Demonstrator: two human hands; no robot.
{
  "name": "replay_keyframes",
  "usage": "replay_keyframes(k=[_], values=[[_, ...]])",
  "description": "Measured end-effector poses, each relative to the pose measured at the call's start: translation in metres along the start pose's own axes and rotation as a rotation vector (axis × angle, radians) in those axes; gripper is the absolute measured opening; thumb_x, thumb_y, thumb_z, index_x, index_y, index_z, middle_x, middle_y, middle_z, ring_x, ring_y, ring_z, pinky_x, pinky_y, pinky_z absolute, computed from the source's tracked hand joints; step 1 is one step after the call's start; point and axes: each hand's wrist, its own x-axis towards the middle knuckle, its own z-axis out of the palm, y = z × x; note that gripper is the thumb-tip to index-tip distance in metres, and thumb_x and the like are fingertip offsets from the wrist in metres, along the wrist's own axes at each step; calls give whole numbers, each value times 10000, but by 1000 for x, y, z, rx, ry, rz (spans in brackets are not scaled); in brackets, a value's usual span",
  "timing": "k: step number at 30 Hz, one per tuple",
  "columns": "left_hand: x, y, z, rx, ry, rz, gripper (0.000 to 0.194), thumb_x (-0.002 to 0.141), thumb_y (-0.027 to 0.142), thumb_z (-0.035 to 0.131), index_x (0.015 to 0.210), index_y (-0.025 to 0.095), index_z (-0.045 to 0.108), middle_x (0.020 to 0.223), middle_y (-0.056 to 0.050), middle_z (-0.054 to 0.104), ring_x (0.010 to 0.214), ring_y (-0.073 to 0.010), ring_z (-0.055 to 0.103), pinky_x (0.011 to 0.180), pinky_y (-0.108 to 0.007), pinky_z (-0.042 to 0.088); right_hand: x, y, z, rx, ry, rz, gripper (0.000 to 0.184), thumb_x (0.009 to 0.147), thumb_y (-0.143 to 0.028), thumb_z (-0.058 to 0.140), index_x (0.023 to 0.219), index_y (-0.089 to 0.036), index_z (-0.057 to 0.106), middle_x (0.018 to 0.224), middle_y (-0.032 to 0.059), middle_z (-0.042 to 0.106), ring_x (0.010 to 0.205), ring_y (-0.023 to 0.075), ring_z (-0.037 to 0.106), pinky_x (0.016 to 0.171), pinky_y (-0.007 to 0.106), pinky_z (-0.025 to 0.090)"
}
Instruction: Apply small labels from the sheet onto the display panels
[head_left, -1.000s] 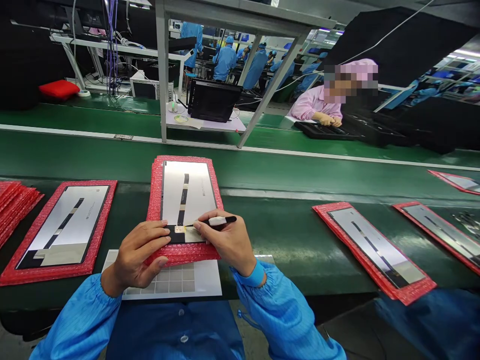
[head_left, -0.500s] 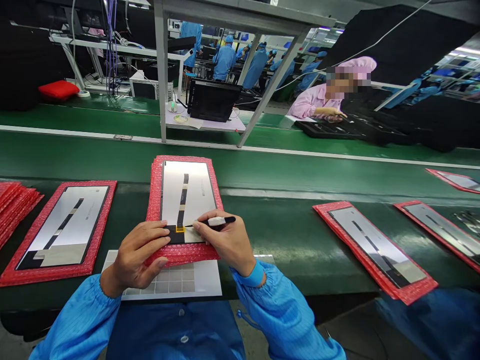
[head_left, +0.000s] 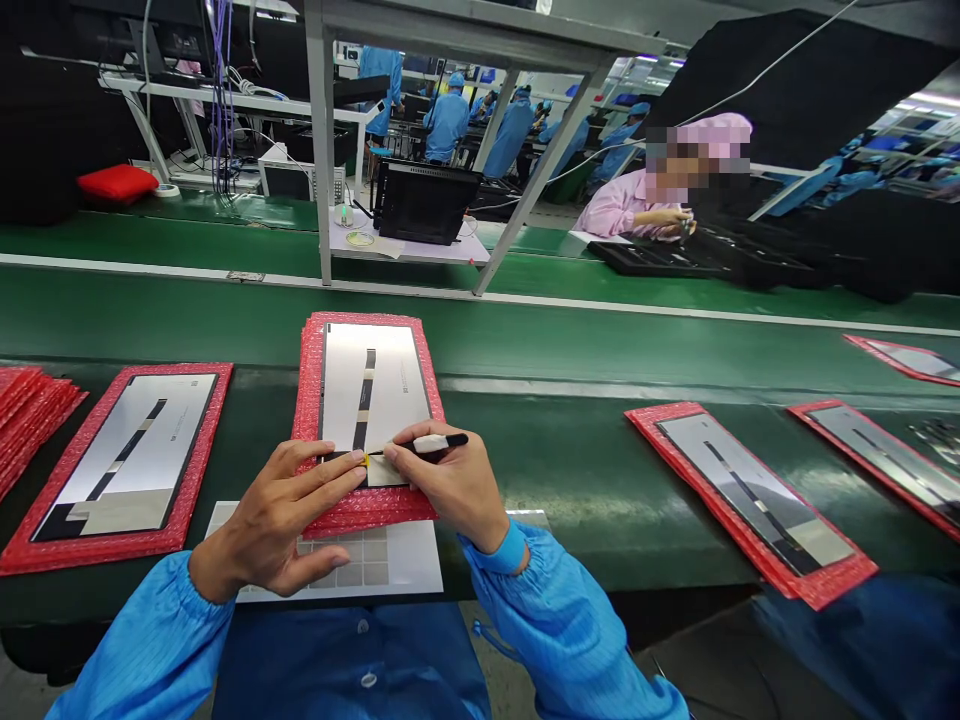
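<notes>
A silver display panel (head_left: 386, 375) with a dark flex strip (head_left: 365, 400) down its middle lies on stacked red bubble-wrap sheets (head_left: 435, 395). My right hand (head_left: 457, 485) pinches a pair of tweezers (head_left: 441, 442) with a pale grip and black end, their tip at the strip's lower end. There a small yellow piece (head_left: 367, 460) shows, partly covered by a finger. My left hand (head_left: 281, 510) is open, fingers stretched over the panel's lower edge, a fingertip on or beside the yellow piece. A white sheet with grey squares (head_left: 367, 572) lies under the stack's near edge.
Another panel (head_left: 157, 430) on red wrap lies at left beside piled red wrap sheets (head_left: 34, 410). Further panels (head_left: 739, 470) lie at right. Beyond the green bench (head_left: 547, 350) stand a metal frame (head_left: 319, 150), a black monitor (head_left: 427, 200) and a person in pink (head_left: 622, 207).
My left hand's fingers have stretched right onto the strip's lower end. The pale piece there turned yellow to view, then became mostly covered. My right hand has barely moved.
</notes>
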Motion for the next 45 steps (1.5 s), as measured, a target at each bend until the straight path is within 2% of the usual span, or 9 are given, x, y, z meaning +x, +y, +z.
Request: replay_keyframes(k=[6, 11, 17, 21, 24, 28, 34, 41, 45], values=[[4, 4, -4, 68, -91, -26, 791, 904, 645, 643, 1548, 205, 514, 1448, -138, 654, 1268, -390, 561, 1078, -559, 422, 0, -1, 0, 32, -12, 38, 181, 776, -367, 816, 755, -196, 761, 569, 3, 677, 483, 165, 610, 475, 270, 501], [9, 7, -2, 142, -164, 4, 876, 869, 683, 662, 1570, 190, 483, 1452, -136, 646, 1283, -391, 555, 1208, -599, 252, 1, 1, 1, 180, 46, 126, 302, 732, -449, 880, 787, -196, 726, 572, 9, 691, 481, 181, 652, 475, 278, 572], [8, 8, -3, 207, -246, 14, 938, 854, 720, 649, 1609, 210, 428, 1590, -104, 538, 1311, -412, 530, 1158, -569, 215, 1, 2, 1, 208, 59, 123, 339, 717, -462, 908, 794, -185, 727, 554, 0, 677, 478, 168, 650, 473, 252, 580], [4, 2, -8, 195, -287, 53, 902, 873, 669, 646, 1622, 233, 399, 1628, -87, 490, 1379, -420, 484, 1205, -603, 142, 0, 2, 2, 207, 78, 114, 324, 732, -454, 894, 799, -188, 722, 554, -6, 668, 477, 164, 640, 469, 248, 576], [0, -5, -10, 108, -285, 102, 869, 889, 581, 637, 1632, 220, 367, 1612, -89, 511, 1469, -419, 405, 1257, -638, 64, 0, 2, 3, 215, 83, 113, 319, 723, -445, 897, 785, -188, 716, 548, -11, 657, 483, 161, 637, 466, 242, 573], [-8, -11, -9, -15, -230, 97, 843, 887, 474, 633, 1620, 162, 360, 1589, -136, 528, 1529, -402, 350, 1284, -639, 110, 1, 1, 3, 228, 88, 99, 306, 717, -424, 896, 768, -183, 716, 540, -12, 654, 473, 149, 623, 464, 231, 574], [-12, -9, -9, -105, -170, 14, 813, 903, 455, 618, 1601, 127, 360, 1534, -178, 526, 1501, -360, 419, 1306, -556, 200, 0, 3, 3, 223, 96, 72, 252, 755, -400, 853, 763, -182, 726, 539, -12, 655, 464, 144, 619, 454, 226, 570], [-4, -6, -6, 13, -229, -12, 896, 884, 530, 639, 1639, 189, 299, 1555, -143, 535, 1458, -362, 451, 1284, -587, 197, 2, 5, 5, 247, 85, 58, 290, 736, -421, 892, 772, -186, 726, 545, -15, 657, 475, 156, 636, 463, 241, 582], [0, 2, -12, 40, -216, -19, 883, 910, 530, 618, 1639, 155, 290, 1547, -174, 530, 1445, -377, 465, 1271, -644, 186, -2, 8, 4, 260, 106, -16, 284, 760, -414, 888, 828, -187, 730, 607, -5, 693, 484, 160, 652, 474, 257, 582]])
